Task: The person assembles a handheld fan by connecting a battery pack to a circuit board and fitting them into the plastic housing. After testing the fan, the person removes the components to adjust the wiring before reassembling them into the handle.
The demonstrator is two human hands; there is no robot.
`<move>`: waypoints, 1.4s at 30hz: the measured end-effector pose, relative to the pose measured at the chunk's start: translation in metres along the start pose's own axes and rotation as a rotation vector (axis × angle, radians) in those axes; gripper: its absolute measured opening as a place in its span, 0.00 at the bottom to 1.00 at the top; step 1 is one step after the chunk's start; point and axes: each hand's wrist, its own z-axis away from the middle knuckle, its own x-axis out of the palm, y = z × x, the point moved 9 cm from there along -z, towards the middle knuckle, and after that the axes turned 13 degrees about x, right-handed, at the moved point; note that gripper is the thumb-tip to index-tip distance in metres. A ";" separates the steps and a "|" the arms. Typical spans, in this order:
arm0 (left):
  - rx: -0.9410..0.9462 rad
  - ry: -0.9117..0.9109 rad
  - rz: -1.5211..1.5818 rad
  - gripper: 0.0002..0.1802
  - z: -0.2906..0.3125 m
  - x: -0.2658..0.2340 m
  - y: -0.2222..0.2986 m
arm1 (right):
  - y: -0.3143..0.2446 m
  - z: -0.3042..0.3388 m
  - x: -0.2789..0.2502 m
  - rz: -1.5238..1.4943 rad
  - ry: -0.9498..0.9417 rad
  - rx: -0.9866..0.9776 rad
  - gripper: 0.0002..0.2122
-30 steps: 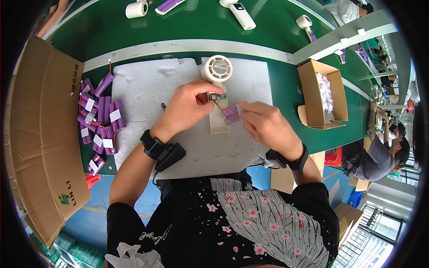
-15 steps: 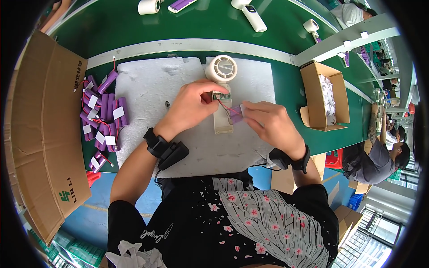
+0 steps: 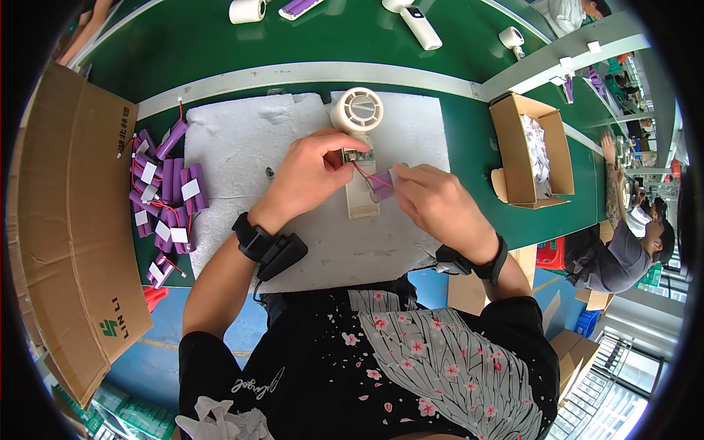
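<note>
- Left hand: thumb and index finger pinched on a small circuit board, over the handle of a cream handheld fan; whether the board is seated cannot be told.
- Right hand: fingertips clamped on a purple battery pack, just right of the handle; red and dark wires run from pack to board.
- Markings: brown carton, far left of the grip, bears a green emblem and dark lettering set sideways. Black shirt, below the grip, carries white script. White labels sit on heaped purple packs left of the grip; any print is too small to tell.
- Edges: foam pad ends below the grip; its right edge passes beneath the right hand. White rail runs above the fan.
- Room: foam surface extends left of and below the grip; green tabletop separates the right hand from a box of white slips.
</note>
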 end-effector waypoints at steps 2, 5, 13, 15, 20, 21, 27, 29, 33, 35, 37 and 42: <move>-0.001 0.005 -0.011 0.16 0.001 -0.001 0.000 | -0.004 0.001 0.003 0.065 0.028 0.003 0.06; -0.002 0.007 -0.013 0.16 0.002 -0.001 -0.001 | -0.007 0.003 0.004 0.091 0.055 0.022 0.06; -0.024 0.007 0.000 0.16 0.002 -0.002 -0.001 | 0.014 0.003 0.002 -0.048 0.164 0.136 0.04; -0.039 0.001 0.011 0.16 0.002 0.000 -0.002 | 0.030 0.002 0.001 -0.152 0.159 0.236 0.04; -0.042 0.011 0.028 0.16 0.003 -0.001 -0.005 | 0.058 0.006 -0.013 -0.344 0.151 0.349 0.03; -0.036 0.016 0.024 0.16 0.004 -0.003 -0.005 | 0.069 0.008 -0.027 -0.262 0.219 0.375 0.03; -0.035 -0.003 0.001 0.17 0.005 -0.001 -0.005 | 0.196 0.070 -0.143 0.280 0.529 0.854 0.11; -0.019 -0.005 0.009 0.17 -0.001 0.001 -0.003 | 0.208 0.086 -0.153 0.457 0.421 0.969 0.15; -0.008 0.012 -0.020 0.17 0.002 -0.002 -0.006 | 0.112 0.032 -0.091 0.017 0.299 0.679 0.24; 0.020 0.036 -0.023 0.17 0.004 -0.005 -0.006 | 0.044 0.005 -0.040 -0.086 0.076 0.276 0.26; 0.019 0.037 -0.027 0.17 0.005 -0.007 -0.007 | 0.016 -0.009 -0.002 -0.112 -0.032 0.146 0.26; 0.043 0.093 -0.067 0.17 -0.004 -0.017 -0.002 | 0.019 -0.020 0.022 -0.334 -0.130 0.143 0.23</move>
